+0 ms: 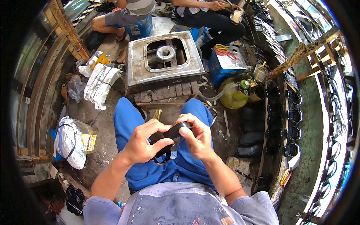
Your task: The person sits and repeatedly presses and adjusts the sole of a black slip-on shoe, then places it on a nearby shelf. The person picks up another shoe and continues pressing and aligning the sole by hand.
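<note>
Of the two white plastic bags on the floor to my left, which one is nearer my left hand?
The lower white bag with the black cord is nearer the left hand; the other white bag lies farther up, beside the metal stove top.

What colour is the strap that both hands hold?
The strap is black; the head view shows it between the left hand and right hand.

Black strap between both hands (over blue-trousered knees)
</note>
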A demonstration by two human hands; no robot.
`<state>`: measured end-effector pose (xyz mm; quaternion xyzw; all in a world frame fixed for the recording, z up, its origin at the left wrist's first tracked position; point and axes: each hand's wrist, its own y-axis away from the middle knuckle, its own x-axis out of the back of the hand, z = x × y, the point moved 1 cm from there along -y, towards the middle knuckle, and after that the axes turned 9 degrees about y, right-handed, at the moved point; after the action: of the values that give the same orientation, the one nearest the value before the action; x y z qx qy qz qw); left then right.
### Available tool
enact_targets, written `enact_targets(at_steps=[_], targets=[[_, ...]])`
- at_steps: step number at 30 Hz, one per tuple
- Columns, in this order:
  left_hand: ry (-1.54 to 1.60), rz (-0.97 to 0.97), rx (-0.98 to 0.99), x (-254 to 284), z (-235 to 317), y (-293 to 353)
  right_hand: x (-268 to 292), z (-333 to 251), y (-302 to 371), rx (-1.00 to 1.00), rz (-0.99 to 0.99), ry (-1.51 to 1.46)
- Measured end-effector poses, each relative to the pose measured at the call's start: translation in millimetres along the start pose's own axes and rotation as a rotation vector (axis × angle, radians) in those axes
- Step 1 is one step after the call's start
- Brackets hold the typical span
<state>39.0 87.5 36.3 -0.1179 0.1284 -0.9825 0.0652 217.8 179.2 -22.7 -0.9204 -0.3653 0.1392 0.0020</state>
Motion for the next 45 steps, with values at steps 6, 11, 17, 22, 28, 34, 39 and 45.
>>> enact_targets(at_steps=[6, 11, 17, 22, 28, 34, 39, 45], targets=[[-0.093, -0.151, 0.062, -14.7, -9.5, -7.8, 21.5, 35.5, 14.1, 0.121, 0.103, -0.124], [-0.119, -0.256, 0.170, -30.1, -24.9, -4.7, 58.7, 46.6, 37.9, -0.012, 0.085, 0.137], [-0.396, -0.386, -0.013, -46.2, -22.9, -15.2, 55.6, 61.2, 45.7, 0.007, 0.222, -0.038], [-0.366, -0.349, -0.014, -30.0, -19.8, -16.2, 60.3, 46.3, 34.9, 0.125, 0.113, 0.190], [-0.241, -0.360, 0.210, -16.6, -23.6, 13.7, 49.5, 4.3, 38.8, 0.230, -0.092, 0.914], [-0.216, -0.341, 0.203, -9.1, -26.4, 21.4, 31.8, 6.3, 25.6, 0.221, -0.289, 0.881], [-0.357, -0.310, -0.016, -19.5, -33.4, 24.5, 31.4, 22.9, 24.7, 0.330, -0.298, 1.000], [-0.415, -0.302, 0.023, -22.1, -30.3, 34.6, 32.3, 27.6, 28.5, 0.359, -0.265, 0.948]])
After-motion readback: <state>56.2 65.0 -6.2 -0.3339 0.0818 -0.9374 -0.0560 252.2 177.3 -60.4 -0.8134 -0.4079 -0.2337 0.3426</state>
